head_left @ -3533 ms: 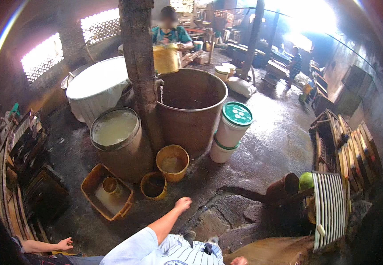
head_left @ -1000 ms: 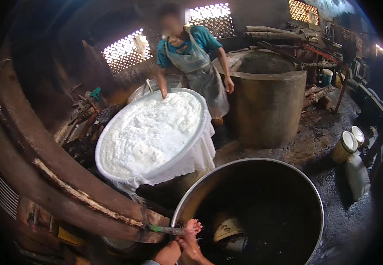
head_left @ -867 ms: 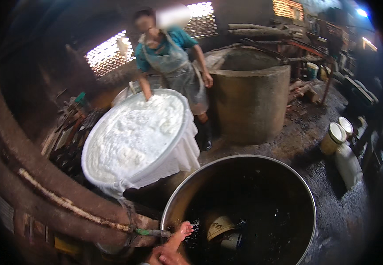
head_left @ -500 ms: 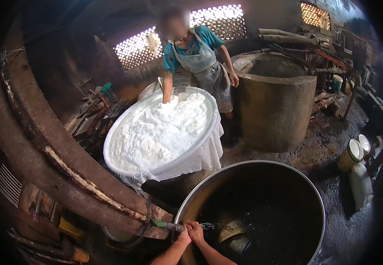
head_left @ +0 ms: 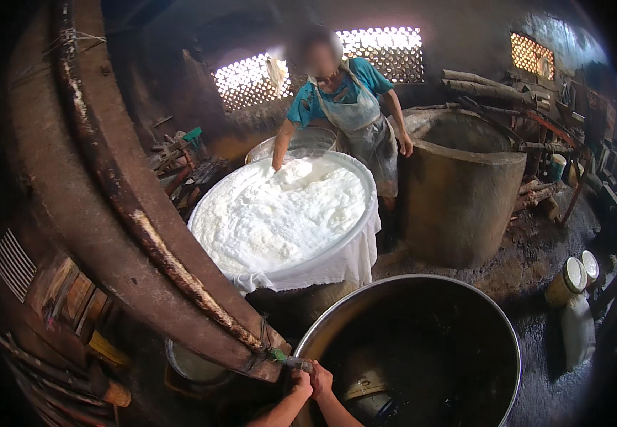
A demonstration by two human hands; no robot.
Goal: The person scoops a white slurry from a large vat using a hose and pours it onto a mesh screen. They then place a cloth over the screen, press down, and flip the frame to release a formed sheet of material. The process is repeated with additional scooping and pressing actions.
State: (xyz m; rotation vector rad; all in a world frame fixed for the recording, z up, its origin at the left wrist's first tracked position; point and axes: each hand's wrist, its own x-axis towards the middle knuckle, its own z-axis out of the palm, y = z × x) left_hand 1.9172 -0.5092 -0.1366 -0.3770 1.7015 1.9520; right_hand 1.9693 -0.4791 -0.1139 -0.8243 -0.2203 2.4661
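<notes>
My left hand [head_left: 300,384] and my right hand [head_left: 321,379] are close together at the end of a grey pipe with a green joint [head_left: 290,361]. Both hands look closed; what lies inside the fingers, if anything, is hidden. Beneath them is the left rim of a large round metal vat [head_left: 511,340], dark inside. A pale, round-edged container [head_left: 366,388] lies low in the vat, partly covered by my right forearm. The pipe comes off the end of a heavy brown beam [head_left: 180,313].
Beyond the vat, a co-worker [head_left: 354,107] has one hand in a wide cloth-lined tub [head_left: 362,256] of white, wet mass. A tall clay-coloured cylinder [head_left: 458,206] stands at the back right. Pale buckets [head_left: 568,281] and a whitish sack [head_left: 578,331] rest on the wet floor.
The view has shifted, so most things sit lower and further right. The white splash beside my hands no longer shows. The co-worker's hand has moved toward the tub's left far edge.
</notes>
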